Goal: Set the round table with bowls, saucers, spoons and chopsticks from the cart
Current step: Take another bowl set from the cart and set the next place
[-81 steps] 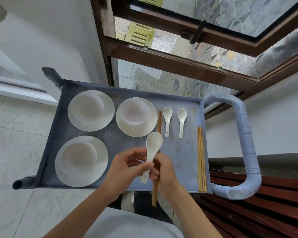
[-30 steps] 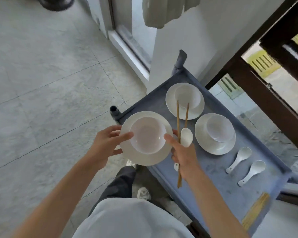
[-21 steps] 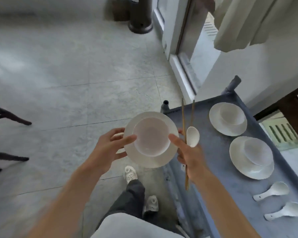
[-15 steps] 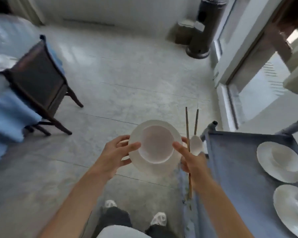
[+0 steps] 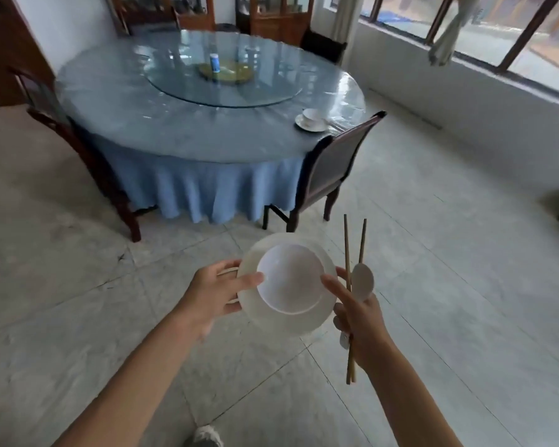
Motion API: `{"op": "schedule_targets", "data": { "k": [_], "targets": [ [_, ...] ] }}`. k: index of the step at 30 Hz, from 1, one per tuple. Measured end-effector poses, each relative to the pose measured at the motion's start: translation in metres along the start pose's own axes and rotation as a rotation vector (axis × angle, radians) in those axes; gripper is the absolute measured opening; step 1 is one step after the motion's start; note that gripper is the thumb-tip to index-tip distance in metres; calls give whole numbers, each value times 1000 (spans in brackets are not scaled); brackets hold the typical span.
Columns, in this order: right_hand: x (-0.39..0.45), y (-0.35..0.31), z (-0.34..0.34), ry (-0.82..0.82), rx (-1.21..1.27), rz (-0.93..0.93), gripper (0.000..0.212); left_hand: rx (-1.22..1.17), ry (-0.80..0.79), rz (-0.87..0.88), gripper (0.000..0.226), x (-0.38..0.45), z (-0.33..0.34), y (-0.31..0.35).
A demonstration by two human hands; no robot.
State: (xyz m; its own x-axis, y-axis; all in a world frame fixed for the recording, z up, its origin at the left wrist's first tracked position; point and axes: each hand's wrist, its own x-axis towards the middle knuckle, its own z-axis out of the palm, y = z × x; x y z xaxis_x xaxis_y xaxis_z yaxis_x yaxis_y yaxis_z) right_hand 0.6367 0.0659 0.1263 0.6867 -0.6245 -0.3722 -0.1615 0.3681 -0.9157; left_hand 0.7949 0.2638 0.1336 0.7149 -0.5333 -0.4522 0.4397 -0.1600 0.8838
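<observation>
Facing the round table (image 5: 136, 101) from well short of it, the person carries one place setting, and the table is the landmark for everything here: it lies straight ahead of both hands and a little to their left, so the left hand (image 5: 212, 293) is slightly the nearer to its front edge. That hand grips the left rim of the saucer (image 5: 291, 321), thumb on top and fingers curled beneath. A white bowl (image 5: 289, 279) sits in the saucer, upright and empty, on the side of the hands away from the table's skirt. The right hand (image 5: 359, 314) steadies the saucer's right rim with a finger while its other fingers pinch the chopsticks (image 5: 349, 285) and spoon (image 5: 362, 280); the chopsticks' long axis points toward the table, tips splayed apart, and the spoon's bowl points the same way. All the china is plain, glossy white; the chopsticks are slim brown sticks. On the table's right edge, by a chair (image 5: 331, 162), one bowl and saucer setting (image 5: 311, 119) already stands.
</observation>
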Motion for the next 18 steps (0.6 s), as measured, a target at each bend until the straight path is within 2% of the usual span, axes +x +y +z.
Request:
{"op": "schedule_targets", "data": {
  "k": [3, 6, 10, 13, 18],
  "targets": [
    [23, 3, 93, -94, -43, 36, 39, -44, 124, 12, 56, 4, -85, 17],
    [46, 8, 176, -169, -68, 55, 39, -73, 216, 12, 64, 8, -156, 34],
    [82, 14, 268, -262, -107, 84, 31, -123, 307, 11, 50, 29, -238, 48],
    [116, 19, 331, -328, -135, 77, 36, -163, 359, 9, 47, 59, -292, 59],
    [196, 28, 444, -335, -178, 99, 26, -187, 418, 1, 47, 134, -385, 90]
  ]
}}
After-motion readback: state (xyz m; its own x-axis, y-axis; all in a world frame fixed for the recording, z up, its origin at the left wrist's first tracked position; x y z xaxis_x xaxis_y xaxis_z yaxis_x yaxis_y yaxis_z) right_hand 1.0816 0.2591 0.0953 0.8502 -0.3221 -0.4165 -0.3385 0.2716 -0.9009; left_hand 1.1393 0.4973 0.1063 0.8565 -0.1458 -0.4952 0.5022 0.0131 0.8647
